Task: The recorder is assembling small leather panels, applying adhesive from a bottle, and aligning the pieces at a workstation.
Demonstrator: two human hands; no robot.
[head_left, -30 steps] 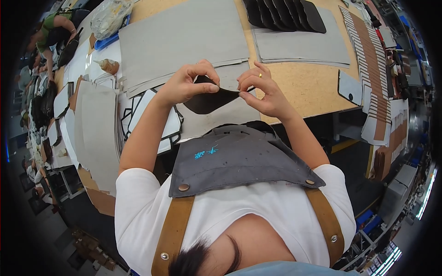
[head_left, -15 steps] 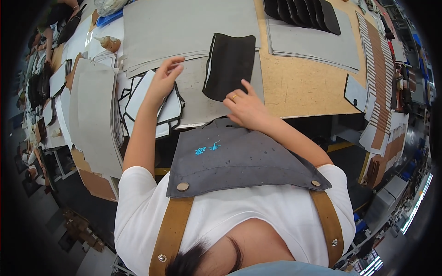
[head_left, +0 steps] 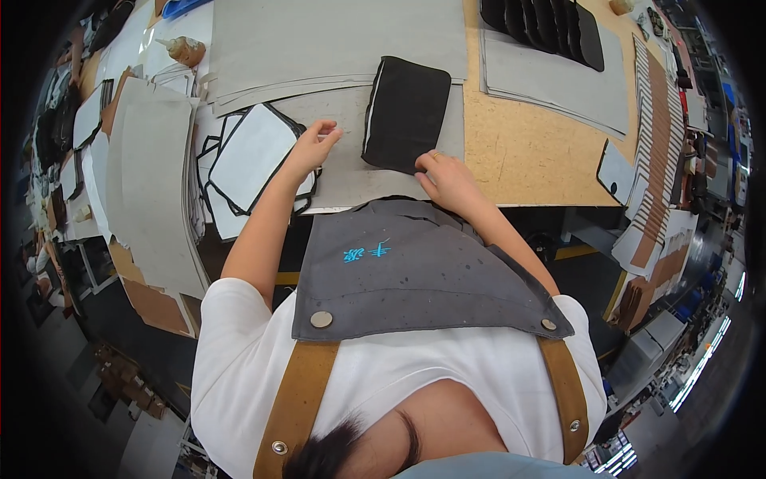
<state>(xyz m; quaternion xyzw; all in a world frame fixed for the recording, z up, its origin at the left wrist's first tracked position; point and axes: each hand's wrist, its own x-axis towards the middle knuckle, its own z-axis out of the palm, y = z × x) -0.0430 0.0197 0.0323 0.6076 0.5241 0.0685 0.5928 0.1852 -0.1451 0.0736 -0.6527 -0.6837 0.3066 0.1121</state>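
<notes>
Crowding the workbench [head_left: 527,152] are grey sheets [head_left: 319,40], a stack of white black-edged panels [head_left: 251,160] at the left and a row of dark pieces [head_left: 550,20] at the top right. Between the hands lies a black fabric piece [head_left: 407,112] — flat on a grey sheet, long axis running away from the person, white edge leftward. Left hand [head_left: 307,148] rests open, fingers loosely spread, on the panels; right hand [head_left: 447,180] — fingers extended — touches the piece's near edge.

The person wears a white short-sleeved T-shirt [head_left: 239,351] under a grey canvas apron bib [head_left: 407,271]. Small blue embroidery [head_left: 369,252] sits near the bib's middle; round metal snaps, probably rivets, at its lower corners fasten tan leather straps [head_left: 295,407].
</notes>
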